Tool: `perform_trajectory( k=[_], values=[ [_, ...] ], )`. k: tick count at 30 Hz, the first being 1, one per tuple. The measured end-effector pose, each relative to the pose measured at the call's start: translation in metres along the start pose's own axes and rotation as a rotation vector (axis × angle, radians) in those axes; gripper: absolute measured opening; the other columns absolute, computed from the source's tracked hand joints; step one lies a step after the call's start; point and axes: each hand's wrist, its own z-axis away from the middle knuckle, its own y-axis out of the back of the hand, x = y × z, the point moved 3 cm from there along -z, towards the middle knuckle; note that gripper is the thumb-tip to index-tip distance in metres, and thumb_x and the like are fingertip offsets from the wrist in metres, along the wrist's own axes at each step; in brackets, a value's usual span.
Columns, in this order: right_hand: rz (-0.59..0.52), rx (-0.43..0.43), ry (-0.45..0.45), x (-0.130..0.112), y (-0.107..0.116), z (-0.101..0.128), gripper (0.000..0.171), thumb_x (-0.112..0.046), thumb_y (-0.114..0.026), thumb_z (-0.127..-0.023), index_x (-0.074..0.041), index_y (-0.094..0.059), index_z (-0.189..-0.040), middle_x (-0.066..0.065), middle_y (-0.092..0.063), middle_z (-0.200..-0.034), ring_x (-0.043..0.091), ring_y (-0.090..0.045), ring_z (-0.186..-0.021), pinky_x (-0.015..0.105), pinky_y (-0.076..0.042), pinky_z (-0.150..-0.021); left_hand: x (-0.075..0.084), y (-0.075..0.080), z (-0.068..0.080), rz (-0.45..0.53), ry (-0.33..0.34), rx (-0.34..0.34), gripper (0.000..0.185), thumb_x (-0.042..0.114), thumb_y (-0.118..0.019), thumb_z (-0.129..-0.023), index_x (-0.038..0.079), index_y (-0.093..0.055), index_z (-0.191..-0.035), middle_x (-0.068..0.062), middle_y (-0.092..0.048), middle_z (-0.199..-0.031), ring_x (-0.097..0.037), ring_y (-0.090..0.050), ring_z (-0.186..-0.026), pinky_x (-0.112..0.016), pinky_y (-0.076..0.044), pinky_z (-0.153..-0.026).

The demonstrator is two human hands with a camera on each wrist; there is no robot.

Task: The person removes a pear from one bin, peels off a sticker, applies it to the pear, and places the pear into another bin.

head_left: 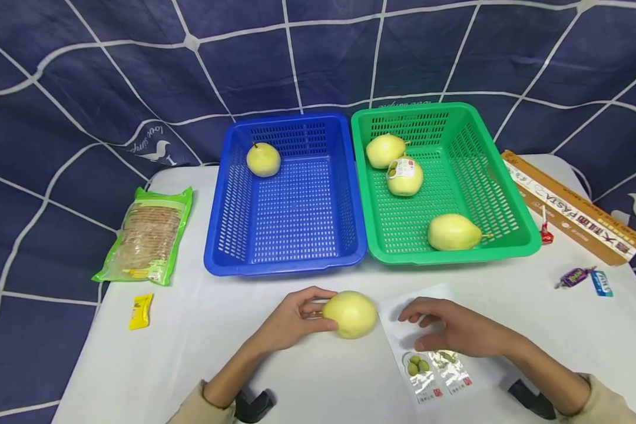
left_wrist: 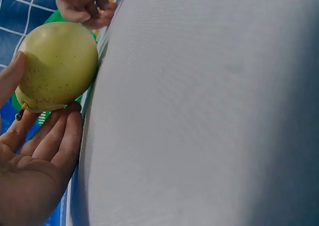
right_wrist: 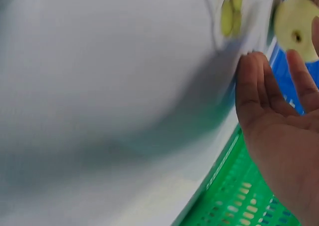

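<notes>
My left hand point(head_left: 291, 321) holds a pale yellow pear point(head_left: 352, 314) at its stem end on the white table, in front of the blue basket. In the left wrist view the thumb lies on one side of the pear point(left_wrist: 60, 66) and the fingers on the other, with the stem pointing toward the palm. Over a sheet of stickers point(head_left: 421, 386) printed with green pears hovers my right hand point(head_left: 453, 327). Its fingers are slightly bent, with nothing between them. The right wrist view shows this hand point(right_wrist: 279, 121) beside the sheet's pear print point(right_wrist: 232, 11).
A blue basket point(head_left: 286, 268) contains one pear point(head_left: 264, 159). The adjoining green basket point(head_left: 450, 258) has three, one bearing a label point(head_left: 404, 168). Left lie a green-edged food packet point(head_left: 151, 235) and yellow wrapper point(head_left: 140, 311); right, a pasta box point(head_left: 572, 206), lollipop point(head_left: 546, 235) and small sweets point(head_left: 575, 277).
</notes>
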Motion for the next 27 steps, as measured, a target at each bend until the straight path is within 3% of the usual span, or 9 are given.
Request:
perform_trajectory(
  k=[4,8,11,19,21,27],
  values=[
    [0.062,0.0,0.025,0.0,0.0,0.004,0.038,-0.028,-0.073,-0.09,-0.018,-0.063,-0.125,0.005,-0.056,-0.133,0.014,-0.05,-0.12,0.026,-0.047,-0.097,0.0,0.0,0.0,0.001,-0.007,-0.002,0.048,0.009,-0.078,-0.085,0.001,-0.06,-0.129,-0.015,-0.065,-0.124,-0.025,-0.063,-0.114,-0.032,-0.053,-0.093],
    [0.186,-0.037,0.066,-0.003,-0.008,0.007,0.029,-0.033,-0.076,-0.087,-0.03,-0.068,-0.115,0.006,-0.047,-0.146,0.019,-0.038,-0.132,0.027,-0.041,-0.103,-0.001,0.001,0.0,0.003,-0.011,-0.001,0.048,0.009,-0.078,-0.086,0.001,-0.06,-0.129,-0.015,-0.066,-0.124,-0.024,-0.063,-0.114,-0.032,-0.053,-0.093],
    [0.28,-0.018,0.1,-0.005,-0.015,0.007,0.029,-0.03,-0.079,-0.084,-0.034,-0.067,-0.11,0.006,-0.045,-0.148,0.024,-0.036,-0.131,0.029,-0.041,-0.103,-0.001,0.001,0.0,0.008,-0.015,0.001,0.047,0.009,-0.077,-0.086,0.001,-0.06,-0.129,-0.014,-0.065,-0.124,-0.024,-0.063,-0.114,-0.033,-0.054,-0.092],
    [0.439,0.08,0.144,-0.005,-0.024,0.004,0.036,-0.009,-0.085,-0.072,-0.035,-0.065,-0.087,0.007,-0.047,-0.147,0.022,-0.039,-0.127,0.022,-0.035,-0.103,0.0,0.001,0.0,0.026,-0.017,-0.001,0.048,0.009,-0.077,-0.086,-0.001,-0.059,-0.13,-0.017,-0.065,-0.125,-0.026,-0.063,-0.114,-0.034,-0.054,-0.092],
    [0.447,0.09,0.149,-0.005,-0.023,0.003,0.035,-0.007,-0.083,-0.074,-0.036,-0.064,-0.083,0.007,-0.049,-0.145,0.022,-0.04,-0.126,0.021,-0.035,-0.104,0.0,0.001,0.0,0.024,-0.018,-0.002,0.048,0.009,-0.077,-0.087,-0.001,-0.059,-0.13,-0.017,-0.065,-0.125,-0.026,-0.063,-0.114,-0.034,-0.054,-0.092],
    [0.307,0.088,0.101,-0.005,-0.01,-0.001,0.026,-0.011,-0.076,-0.087,-0.033,-0.063,-0.089,0.004,-0.058,-0.134,0.023,-0.05,-0.124,0.025,-0.044,-0.101,0.0,0.001,-0.001,0.03,-0.012,0.0,0.048,0.008,-0.077,-0.087,-0.002,-0.058,-0.13,-0.019,-0.064,-0.125,-0.027,-0.063,-0.114,-0.034,-0.053,-0.093]
  ],
)
